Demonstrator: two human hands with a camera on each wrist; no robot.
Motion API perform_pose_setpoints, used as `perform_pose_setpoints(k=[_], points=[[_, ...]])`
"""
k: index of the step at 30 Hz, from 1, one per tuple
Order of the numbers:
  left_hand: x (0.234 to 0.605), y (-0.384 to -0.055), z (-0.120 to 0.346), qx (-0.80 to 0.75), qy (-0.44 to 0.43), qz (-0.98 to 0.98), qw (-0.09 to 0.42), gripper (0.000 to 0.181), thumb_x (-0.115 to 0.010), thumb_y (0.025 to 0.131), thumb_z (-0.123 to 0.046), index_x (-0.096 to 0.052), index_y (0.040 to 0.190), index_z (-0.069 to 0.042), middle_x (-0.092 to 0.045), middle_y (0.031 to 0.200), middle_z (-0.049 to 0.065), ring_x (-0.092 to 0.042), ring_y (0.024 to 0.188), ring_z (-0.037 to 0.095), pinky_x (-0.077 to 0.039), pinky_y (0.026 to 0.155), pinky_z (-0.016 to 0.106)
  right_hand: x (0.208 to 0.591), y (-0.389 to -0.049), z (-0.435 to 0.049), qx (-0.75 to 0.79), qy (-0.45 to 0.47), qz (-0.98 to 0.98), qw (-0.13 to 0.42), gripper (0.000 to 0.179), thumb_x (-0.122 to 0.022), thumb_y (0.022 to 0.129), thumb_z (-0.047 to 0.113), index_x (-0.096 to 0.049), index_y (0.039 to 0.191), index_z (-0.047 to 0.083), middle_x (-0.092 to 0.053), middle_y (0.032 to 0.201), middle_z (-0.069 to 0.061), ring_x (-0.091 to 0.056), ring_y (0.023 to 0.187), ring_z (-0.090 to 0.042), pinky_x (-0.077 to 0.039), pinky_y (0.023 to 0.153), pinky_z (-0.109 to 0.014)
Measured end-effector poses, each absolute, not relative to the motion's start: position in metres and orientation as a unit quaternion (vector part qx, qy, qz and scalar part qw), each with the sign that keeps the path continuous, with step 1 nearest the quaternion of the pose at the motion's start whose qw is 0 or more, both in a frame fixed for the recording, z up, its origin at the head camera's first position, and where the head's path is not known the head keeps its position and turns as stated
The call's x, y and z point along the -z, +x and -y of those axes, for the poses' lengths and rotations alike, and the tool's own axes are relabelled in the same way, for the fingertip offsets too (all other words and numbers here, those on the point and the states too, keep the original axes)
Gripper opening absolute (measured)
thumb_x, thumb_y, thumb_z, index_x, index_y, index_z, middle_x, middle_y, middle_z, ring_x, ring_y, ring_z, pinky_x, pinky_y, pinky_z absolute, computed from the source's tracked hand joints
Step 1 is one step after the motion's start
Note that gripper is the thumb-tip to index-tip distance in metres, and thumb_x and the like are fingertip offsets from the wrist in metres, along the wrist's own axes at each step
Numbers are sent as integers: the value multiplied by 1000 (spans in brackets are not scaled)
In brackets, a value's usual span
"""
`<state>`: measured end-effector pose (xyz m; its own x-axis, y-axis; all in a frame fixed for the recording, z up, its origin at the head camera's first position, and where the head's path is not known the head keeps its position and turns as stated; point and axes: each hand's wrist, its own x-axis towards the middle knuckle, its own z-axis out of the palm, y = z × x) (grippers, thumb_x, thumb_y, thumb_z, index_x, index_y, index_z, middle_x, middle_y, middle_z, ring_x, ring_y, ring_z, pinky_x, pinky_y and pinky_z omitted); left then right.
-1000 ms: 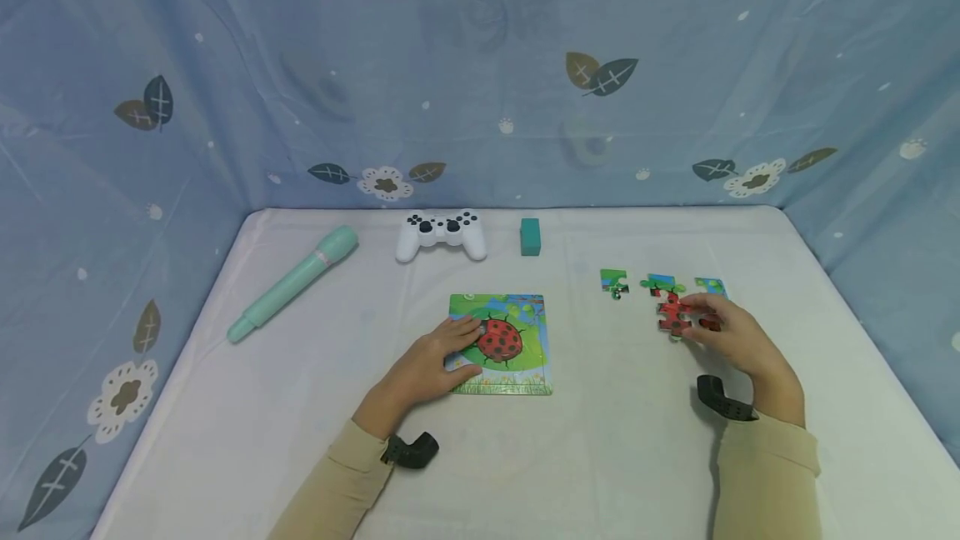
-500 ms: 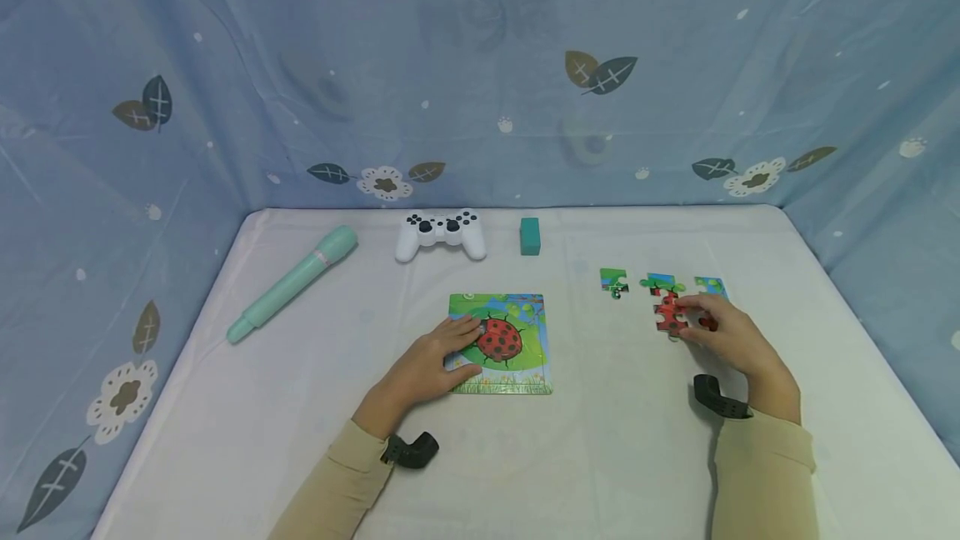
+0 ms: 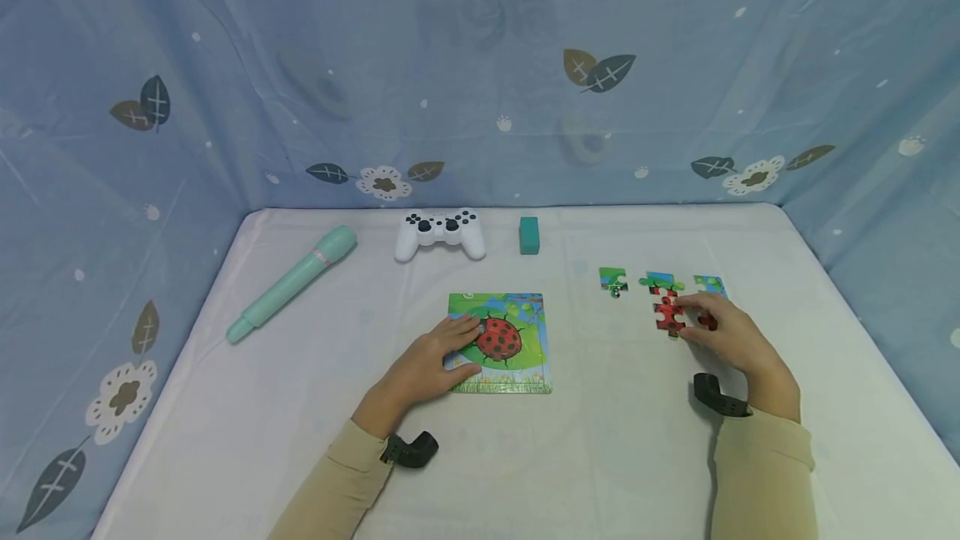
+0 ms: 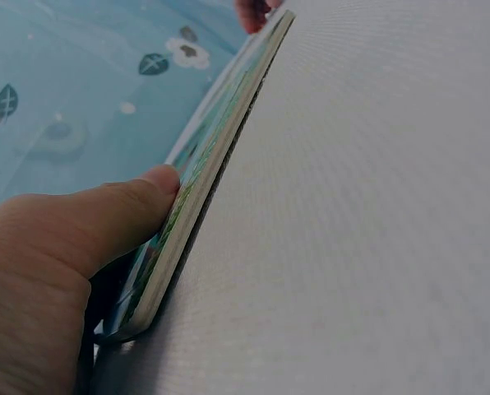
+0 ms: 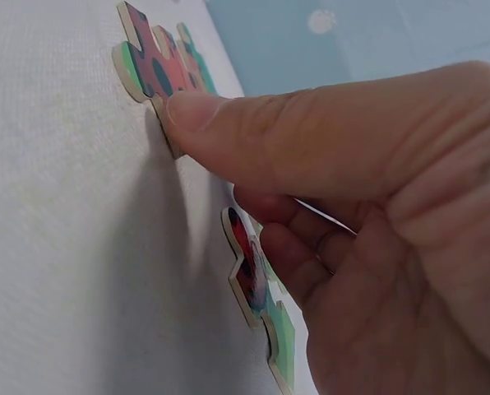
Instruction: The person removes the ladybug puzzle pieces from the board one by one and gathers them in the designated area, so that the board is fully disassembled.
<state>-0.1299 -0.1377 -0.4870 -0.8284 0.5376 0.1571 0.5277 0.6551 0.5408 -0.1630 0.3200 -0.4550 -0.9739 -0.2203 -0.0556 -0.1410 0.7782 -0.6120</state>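
The fingers (image 3: 697, 302) of the right hand (image 3: 738, 346) are keeping a narrow pinch on a flat red, black-spotted jigsaw piece (image 3: 669, 319), located on the right side; whether it is touching the counter cannot be determined. The fingers of the left hand (image 3: 431, 361) are resting extended, thumb apart, on the left part of a square multicoloured puzzle board (image 3: 513, 344) printed with a ladybird. The board is lying flat near the middle of the white cloth-covered counter (image 3: 585, 457). A dark red piece (image 5: 249, 267) is lying beside the right hand, partly hidden in the head view. A blue-and-green piece (image 3: 661, 281) is lying just beyond the pinched one, a green piece (image 3: 612, 277) to its left. Farther off, a teal rectangular block (image 3: 529, 236) and a white game controller (image 3: 440, 233) are occupying the far side; a mint-green rod (image 3: 292, 283) is lying diagonally at left.
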Motion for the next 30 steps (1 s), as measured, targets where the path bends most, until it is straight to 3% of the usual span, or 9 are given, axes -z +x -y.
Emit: perform_pose_setpoints(k=[13,18,30], points=[[486,-128,137,-292,296,-910,-8,62,-69,86,-36,-51,137,-6,-46,144,9,-37,137,33,-33,114,44,443,-165,-306,375,-54,-922,84,65,-65,90,29,-38,141,0,-34,143,-30,-33,127,-52,-35,97,-70],[487,-129,137,-302,289,-908,3,65,-69,84,-41,-50,138,-8,-46,145,7,-35,138,33,-33,114,45,441,-168,-289,418,-90,-901,76,61,-65,91,23,-38,140,-1,-37,143,-26,-32,131,-52,-34,101,-68],[484,-132,149,-322,260,-910,-6,66,-71,83,-42,-53,135,-7,-45,146,3,-35,139,27,-30,116,39,437,-168,-220,475,-197,-852,100,56,-66,90,20,-42,138,2,-45,141,-18,-39,133,-38,-32,111,-53]])
